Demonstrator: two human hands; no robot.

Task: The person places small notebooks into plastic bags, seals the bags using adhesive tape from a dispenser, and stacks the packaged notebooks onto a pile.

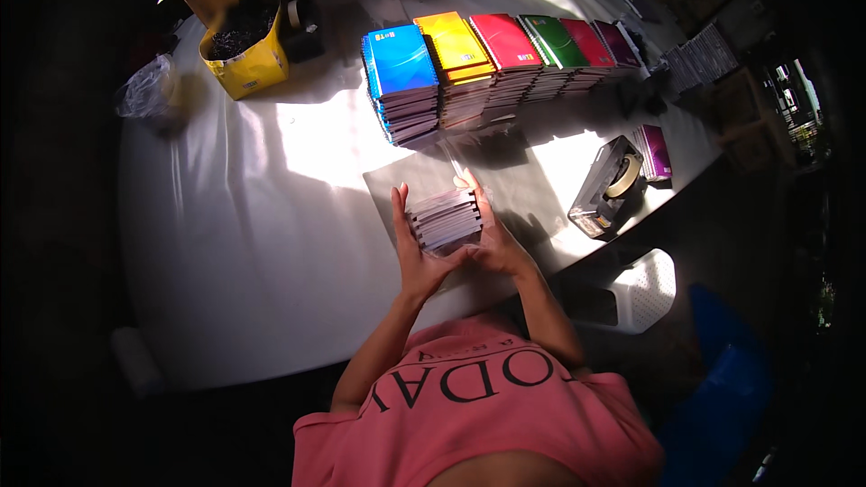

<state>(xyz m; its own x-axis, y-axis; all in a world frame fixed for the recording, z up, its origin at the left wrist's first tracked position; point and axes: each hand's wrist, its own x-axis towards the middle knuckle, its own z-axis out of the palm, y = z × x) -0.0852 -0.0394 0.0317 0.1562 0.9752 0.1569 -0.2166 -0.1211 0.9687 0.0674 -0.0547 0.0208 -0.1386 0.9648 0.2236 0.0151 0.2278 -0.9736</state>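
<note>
Between my two hands stands a small stack of notebooks (446, 218), their white page edges facing up toward me. Clear plastic film seems to surround the stack, with a loose part of it spreading at the far end. My left hand (418, 257) presses along the left side, fingers stretched forward. Along the right side lies my right hand (495, 243), its fingertips at the far right corner. Both thumbs come close together at the near edge. Under the stack is a flat greyish sheet (383, 182) on the table.
Beyond my hands runs a row of spiral notebook piles with blue (402, 61), yellow (454, 41), red (507, 41), green (553, 41) and purple covers. A tape dispenser (606, 188) stands at right beside purple notebooks (656, 153). A yellow box (245, 72) is far left; a white stool (648, 289) stands beside the table.
</note>
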